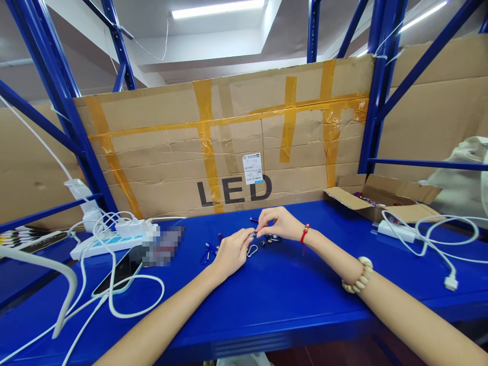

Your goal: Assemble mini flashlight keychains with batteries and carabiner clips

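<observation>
My left hand (232,252) and my right hand (281,223) meet above the blue shelf top, both with fingers pinched. Between the fingertips is a small silvery metal piece (252,235); its exact kind is too small to tell. Just below the left fingertips is a silver carabiner (252,250), and whether it is joined to the held piece I cannot tell. Under the right hand lie several small dark and metal parts (271,238). Left of my left hand are a blue tube-shaped piece (211,248) and a dark blue carabiner (205,257). Another small blue tube (253,219) lies behind the fingers.
A power strip (110,244) with tangled white cables and a phone (120,272) occupy the left side. At the right are an open cardboard box (385,195) and a white adapter with cable (396,231). A taped cardboard sheet (171,162) stands along the back, between blue posts.
</observation>
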`<state>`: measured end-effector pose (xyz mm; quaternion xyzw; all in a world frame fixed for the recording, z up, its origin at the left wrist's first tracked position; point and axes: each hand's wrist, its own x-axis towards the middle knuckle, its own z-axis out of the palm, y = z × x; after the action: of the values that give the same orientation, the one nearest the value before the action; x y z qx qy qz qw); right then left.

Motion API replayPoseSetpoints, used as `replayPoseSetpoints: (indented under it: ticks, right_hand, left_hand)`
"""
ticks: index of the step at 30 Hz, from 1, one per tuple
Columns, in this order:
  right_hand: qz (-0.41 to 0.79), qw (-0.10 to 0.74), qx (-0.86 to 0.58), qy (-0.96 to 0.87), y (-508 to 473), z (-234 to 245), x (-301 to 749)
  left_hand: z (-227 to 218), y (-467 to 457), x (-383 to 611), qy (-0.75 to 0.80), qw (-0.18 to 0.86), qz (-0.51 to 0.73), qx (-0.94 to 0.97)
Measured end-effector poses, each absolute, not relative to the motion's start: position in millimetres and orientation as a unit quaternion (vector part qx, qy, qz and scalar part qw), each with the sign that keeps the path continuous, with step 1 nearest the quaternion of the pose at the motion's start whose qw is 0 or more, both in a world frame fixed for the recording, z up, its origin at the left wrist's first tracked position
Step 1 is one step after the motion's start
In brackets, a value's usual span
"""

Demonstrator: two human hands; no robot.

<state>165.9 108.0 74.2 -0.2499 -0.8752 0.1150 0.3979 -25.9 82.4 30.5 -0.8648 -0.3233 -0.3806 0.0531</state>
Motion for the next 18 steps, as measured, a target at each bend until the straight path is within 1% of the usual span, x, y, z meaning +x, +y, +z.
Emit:
replayPoseSetpoints:
  ticks: [4, 8, 14, 18]
  right_hand:
    - [0.224, 0.377, -0.227, -0.870, 108.3, 75.4, 167.2]
    - [0.285, 0.360, -0.229, -0.858, 109.9, 74.7, 168.4]
    - [0.327, 0.346, -0.262, -0.840, 116.2, 68.3, 169.3]
    - [0.349, 0.345, -0.254, -0.834, 116.8, 66.3, 168.5]
  left_hand:
    - [30.8, 81.1, -27.4, -0.302, 0.061, -0.360, -0.881]
    - [32.6, 79.0, -27.4, -0.285, 0.070, -0.354, -0.888]
    - [35.1, 76.5, -26.2, -0.296, 0.022, -0.346, -0.890]
    - [35.2, 74.8, -27.0, -0.289, 0.005, -0.350, -0.891]
